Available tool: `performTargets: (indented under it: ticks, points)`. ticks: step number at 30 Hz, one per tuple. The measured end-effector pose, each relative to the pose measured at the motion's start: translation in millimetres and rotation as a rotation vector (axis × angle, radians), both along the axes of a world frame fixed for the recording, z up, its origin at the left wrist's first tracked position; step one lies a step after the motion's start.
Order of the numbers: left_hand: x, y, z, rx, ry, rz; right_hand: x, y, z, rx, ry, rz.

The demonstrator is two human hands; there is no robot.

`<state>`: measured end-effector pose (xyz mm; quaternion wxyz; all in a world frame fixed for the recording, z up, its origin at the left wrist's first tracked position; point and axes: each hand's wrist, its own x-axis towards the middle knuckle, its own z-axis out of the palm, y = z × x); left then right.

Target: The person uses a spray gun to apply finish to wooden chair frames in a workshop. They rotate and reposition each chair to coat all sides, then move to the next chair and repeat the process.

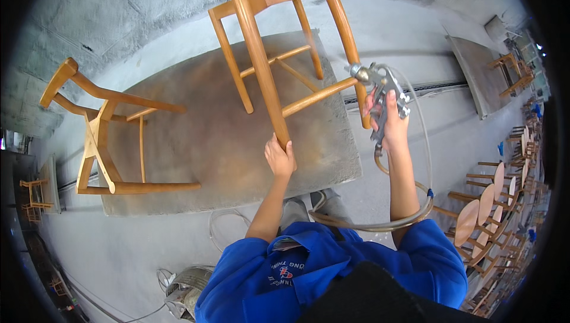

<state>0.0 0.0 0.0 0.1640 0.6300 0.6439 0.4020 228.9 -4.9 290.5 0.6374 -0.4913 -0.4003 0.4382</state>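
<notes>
Wooden chair frame [256, 50]: left hand [279, 157] clasping its post [270, 97]; right hand [393, 124] gripping spray gun [383, 85] beside frame, nozzle [358, 70] contact unclear

mottled grey wall [113, 11], grey floor [148, 243]

White lettering [291, 265] marked the front of a person's blue shirt [326, 256].
Its capitals stood around a small red-and-white emblem [286, 272], some of them partly lost in the cloth's folds.
</notes>
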Motion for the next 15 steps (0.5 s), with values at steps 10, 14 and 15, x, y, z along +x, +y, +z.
performTargets:
  ticks: [10, 14, 15]
  points:
    - [-14.7, -23.3, -3.1, -0.274, 0.196, -0.128, 6.3, -68.2, 37.6, 0.073, -0.173, -0.337]
    - [-16.5, -23.9, -1.3, -0.312, 0.283, -0.178, -6.8, -82.5, 72.3, 0.314, 0.035, -0.130]
    - [-16.7, -22.7, -1.1, -0.324, 0.324, -0.183, -7.9, -82.4, 81.1, 0.381, 0.122, -0.046]
